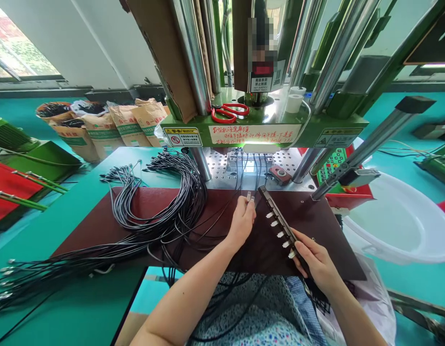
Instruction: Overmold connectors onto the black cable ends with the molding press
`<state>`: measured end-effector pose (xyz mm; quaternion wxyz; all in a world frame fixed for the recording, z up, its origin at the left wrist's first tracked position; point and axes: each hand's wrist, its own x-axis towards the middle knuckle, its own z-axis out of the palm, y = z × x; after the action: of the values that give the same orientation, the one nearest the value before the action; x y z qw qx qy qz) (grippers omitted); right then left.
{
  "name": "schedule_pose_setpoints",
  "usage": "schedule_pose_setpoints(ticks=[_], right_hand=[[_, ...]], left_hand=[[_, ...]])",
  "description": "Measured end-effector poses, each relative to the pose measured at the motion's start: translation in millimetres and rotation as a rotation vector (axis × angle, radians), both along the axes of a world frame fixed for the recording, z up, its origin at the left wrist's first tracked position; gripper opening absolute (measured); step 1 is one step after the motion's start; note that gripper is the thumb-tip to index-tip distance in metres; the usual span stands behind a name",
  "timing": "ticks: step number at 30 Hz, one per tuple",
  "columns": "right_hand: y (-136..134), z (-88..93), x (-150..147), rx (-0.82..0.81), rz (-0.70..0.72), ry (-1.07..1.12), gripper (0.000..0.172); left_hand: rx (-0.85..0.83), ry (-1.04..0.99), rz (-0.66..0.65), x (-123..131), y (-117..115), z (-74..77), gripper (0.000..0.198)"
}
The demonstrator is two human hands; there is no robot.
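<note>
My right hand (316, 262) grips the lower end of a long dark bar (280, 218), which tilts up and to the left. Several pale connectors (280, 234) stick out along the bar's left side. Left of the bar's upper end, my left hand (243, 218) pinches a small cable connector (248, 196) between thumb and fingers; the two are apart. Thin dark cables (240, 168) run from the machine bed towards the left hand. A thick bundle of black cables (182, 206) curves over the brown board (326, 240) left of my hands.
A green press (193, 125) with steel columns stands ahead. Red-handled scissors (229, 113) lie on its plate. A small reddish-brown block (280, 174) sits on the perforated bed. To the right are a button panel (332, 166) and a white tub (435, 240); paper sacks (103, 129) stand behind left.
</note>
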<state>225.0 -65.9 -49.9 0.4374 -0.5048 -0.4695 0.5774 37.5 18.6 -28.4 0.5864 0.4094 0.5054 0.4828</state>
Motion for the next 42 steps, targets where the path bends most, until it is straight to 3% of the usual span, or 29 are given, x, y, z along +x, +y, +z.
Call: schedule_pose_setpoints(ticks=[4, 12, 20, 22, 24, 27, 30, 32, 34, 36, 38, 42], right_hand=[[-1, -1.4, 2, -0.007, 0.007, 0.002, 0.048], [2, -0.7, 3, -0.014, 0.056, -0.034, 0.052], [1, 5.7, -8, 0.013, 0.135, -0.214, 0.061], [-1, 7.6, -9, 0.0, 0.115, -0.216, 0.06], [-4, 9.6, -5, -0.017, 0.058, -0.204, 0.058], [-10, 12.9, 10, -0.051, -0.074, -0.2, 0.058], [-15, 16.8, 29, -0.125, -0.23, -0.23, 0.062], [-15, 18.6, 38, -0.201, -0.27, -0.245, 0.066], [-13, 18.6, 40, -0.251, -0.245, -0.262, 0.07], [-9, 16.3, 39, -0.248, -0.194, -0.285, 0.069], [-3, 12.3, 36, -0.231, -0.157, -0.304, 0.064], [5, 6.2, 34, -0.249, -0.128, -0.325, 0.058]], left_hand=[[0.056, 0.077, -0.142, 2, -3, 0.7, 0.029], [-0.037, 0.02, -0.132, 1, -1, 11.0, 0.034], [0.159, 0.288, -0.131, -3, 6, -8.5, 0.026], [0.182, 0.339, -0.16, -3, 7, -6.9, 0.027], [0.228, 0.377, -0.238, -7, 7, 4.1, 0.029], [0.332, 0.4, -0.278, -36, -2, 41.7, 0.03], [0.338, 0.348, -0.14, -99, -27, 93.3, 0.032], [0.354, 0.286, 0.033, -152, -51, 121.7, 0.032], [0.4, 0.238, 0.251, -201, -77, 136.7, 0.025], [0.335, 0.2, 0.356, -236, -101, 136.4, 0.025], [0.248, 0.147, 0.381, -251, -122, 124.9, 0.024], [0.219, 0.04, 0.31, -237, -159, 96.3, 0.018]])
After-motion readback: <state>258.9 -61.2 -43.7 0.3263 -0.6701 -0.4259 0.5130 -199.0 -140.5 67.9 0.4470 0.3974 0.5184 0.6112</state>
